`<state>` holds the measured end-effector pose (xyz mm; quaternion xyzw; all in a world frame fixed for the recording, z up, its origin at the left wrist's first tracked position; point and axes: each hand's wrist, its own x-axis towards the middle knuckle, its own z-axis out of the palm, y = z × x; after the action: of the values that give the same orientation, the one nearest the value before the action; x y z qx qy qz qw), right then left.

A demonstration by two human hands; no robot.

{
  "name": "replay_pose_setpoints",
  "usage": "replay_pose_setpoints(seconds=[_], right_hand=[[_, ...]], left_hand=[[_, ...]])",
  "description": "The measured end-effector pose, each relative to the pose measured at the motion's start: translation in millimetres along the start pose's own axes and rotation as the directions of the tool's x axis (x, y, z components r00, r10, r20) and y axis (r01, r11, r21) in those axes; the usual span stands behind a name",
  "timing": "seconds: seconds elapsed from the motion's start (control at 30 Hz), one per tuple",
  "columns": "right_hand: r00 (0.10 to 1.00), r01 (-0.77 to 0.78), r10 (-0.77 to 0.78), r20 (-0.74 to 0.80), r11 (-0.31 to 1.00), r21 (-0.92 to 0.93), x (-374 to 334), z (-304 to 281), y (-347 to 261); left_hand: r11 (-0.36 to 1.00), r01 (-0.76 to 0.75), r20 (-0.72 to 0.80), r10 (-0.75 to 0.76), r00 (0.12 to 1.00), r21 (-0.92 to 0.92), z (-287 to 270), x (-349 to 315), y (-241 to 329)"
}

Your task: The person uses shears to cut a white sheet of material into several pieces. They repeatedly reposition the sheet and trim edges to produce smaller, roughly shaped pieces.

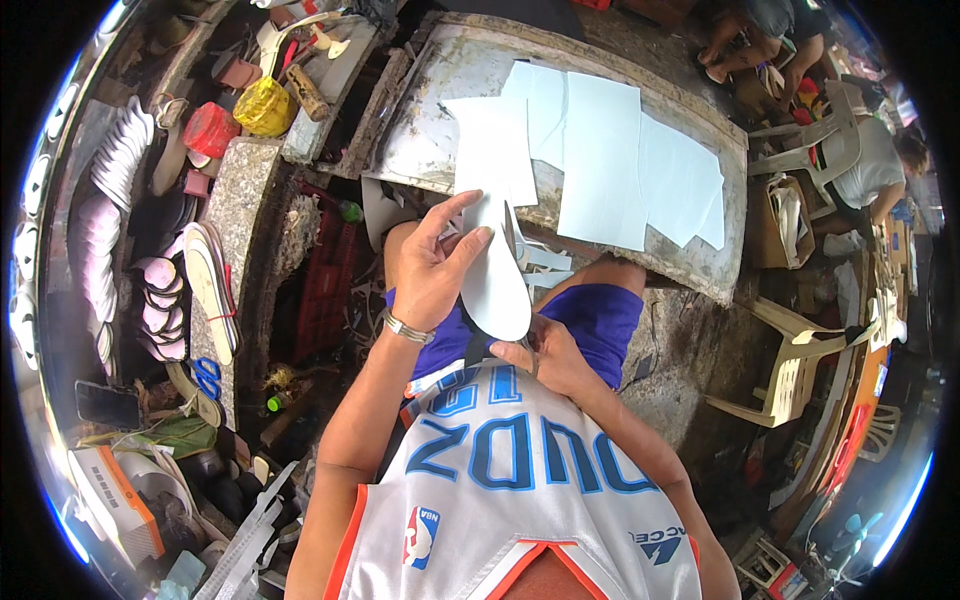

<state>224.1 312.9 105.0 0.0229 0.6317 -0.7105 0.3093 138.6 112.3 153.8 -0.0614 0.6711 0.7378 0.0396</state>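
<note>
My left hand point(436, 265) pinches a white insole-shaped piece point(497, 295) between thumb and fingers, its rounded heel end toward me. The upper part of this piece overlaps white sheets point(490, 140) on the table, so its far end is hard to tell apart. A narrow dark, shiny edge point(511, 228) shows along its right side; what it belongs to is hidden. Just below the heel end, my right hand point(552, 358) is curled with its thumb pointing left. Whatever its fingers hold, if anything, stays out of sight. White offcuts point(545, 262) hang beyond the piece, above my lap.
The worn table point(415, 125) ahead carries large pale sheets point(603, 160). On the left bench lie stacked soles point(210, 285), a yellow pot point(265, 107), a red pot point(210, 130) and a phone point(108, 404). Plastic chairs point(785, 370) and other people point(875, 170) are at right.
</note>
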Motion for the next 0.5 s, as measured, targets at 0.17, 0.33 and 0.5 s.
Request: replay_pose_setpoints(seconds=[0.17, 0.33, 0.5], right_hand=[[1.000, 0.011, -0.012, -0.016, 0.996, -0.086, 5, -5, 4], [0.999, 0.012, -0.019, -0.050, 0.991, -0.135, 6, -9, 2], [0.996, -0.020, 0.011, -0.089, 0.994, -0.103, 6, -8, 3]], left_hand=[[1.000, -0.013, -0.012, 0.013, 1.000, 0.016, 4, -8, -7], [0.997, -0.010, 0.000, 0.010, 1.000, -0.080, 13, -17, -9], [0.998, -0.019, 0.007, 0.019, 1.000, -0.054, 18, -23, -9]])
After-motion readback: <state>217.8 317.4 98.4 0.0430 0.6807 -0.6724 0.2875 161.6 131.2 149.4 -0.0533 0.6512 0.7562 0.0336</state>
